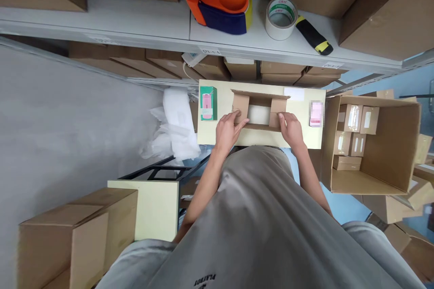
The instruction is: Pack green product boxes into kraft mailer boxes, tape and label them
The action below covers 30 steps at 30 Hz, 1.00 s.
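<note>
A small cardboard box (242,104) sits on the pale yellow table (224,140) in front of me; a white surface shows between its two short end flaps. My left hand (229,131) grips its near left corner, with the thumb along the near edge and fingers on the left flap. At the near right corner, my right hand (291,130) holds the box by its right flap, fingers bent. Left of it stands a green box (213,104) with a pink item pictured on it. A phone with a pink screen (316,114) and a white paper (294,94) lie to the right.
The shelf (135,18) above carries an orange and blue tape dispenser (220,11), a tape roll (280,18) and a black and yellow cutter (313,35). On the right, a large open carton (386,144) holds several small boxes. White wrapping (179,122) hangs left; another carton (88,230) stands lower left.
</note>
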Motion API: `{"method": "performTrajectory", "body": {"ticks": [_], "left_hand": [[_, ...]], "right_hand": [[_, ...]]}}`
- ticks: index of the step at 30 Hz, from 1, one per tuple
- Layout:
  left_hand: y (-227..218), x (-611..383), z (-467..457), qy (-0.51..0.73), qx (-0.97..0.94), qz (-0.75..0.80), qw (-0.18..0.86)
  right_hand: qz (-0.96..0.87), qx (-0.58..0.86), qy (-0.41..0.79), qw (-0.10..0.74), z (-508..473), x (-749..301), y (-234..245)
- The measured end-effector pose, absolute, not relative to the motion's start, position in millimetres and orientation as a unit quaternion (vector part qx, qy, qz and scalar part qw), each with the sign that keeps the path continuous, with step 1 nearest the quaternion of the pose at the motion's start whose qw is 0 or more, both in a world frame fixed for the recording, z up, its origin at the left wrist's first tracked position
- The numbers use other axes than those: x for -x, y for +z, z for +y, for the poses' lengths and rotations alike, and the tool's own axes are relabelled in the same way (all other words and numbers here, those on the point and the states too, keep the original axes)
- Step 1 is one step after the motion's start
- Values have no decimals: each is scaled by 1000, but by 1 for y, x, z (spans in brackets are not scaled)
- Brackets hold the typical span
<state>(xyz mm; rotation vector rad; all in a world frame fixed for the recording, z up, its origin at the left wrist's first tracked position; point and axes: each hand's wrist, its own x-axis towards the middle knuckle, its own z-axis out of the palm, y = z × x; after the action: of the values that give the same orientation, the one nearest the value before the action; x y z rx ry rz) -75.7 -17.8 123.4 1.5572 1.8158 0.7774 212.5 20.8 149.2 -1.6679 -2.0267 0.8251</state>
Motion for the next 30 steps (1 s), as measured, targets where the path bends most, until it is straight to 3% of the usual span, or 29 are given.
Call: {"method": "performTrajectory", "body": {"ticks": [4,10,15,20,30], "left_hand": [[117,78,-3,304,-574,696,305],[114,85,33,354,-624,662,218],[105,92,36,339,-676,613,229],[95,95,7,332,-668,613,259],[75,79,0,362,-595,659,286]], "right_hand": [[-678,658,251,212,36,-207,141],[-614,724,133,285,45,-198,102],[-571,741,86,342,38,-195,85],[-532,752,139,363,35,-201,94],[-602,704,250,284,32,-202,87]]}}
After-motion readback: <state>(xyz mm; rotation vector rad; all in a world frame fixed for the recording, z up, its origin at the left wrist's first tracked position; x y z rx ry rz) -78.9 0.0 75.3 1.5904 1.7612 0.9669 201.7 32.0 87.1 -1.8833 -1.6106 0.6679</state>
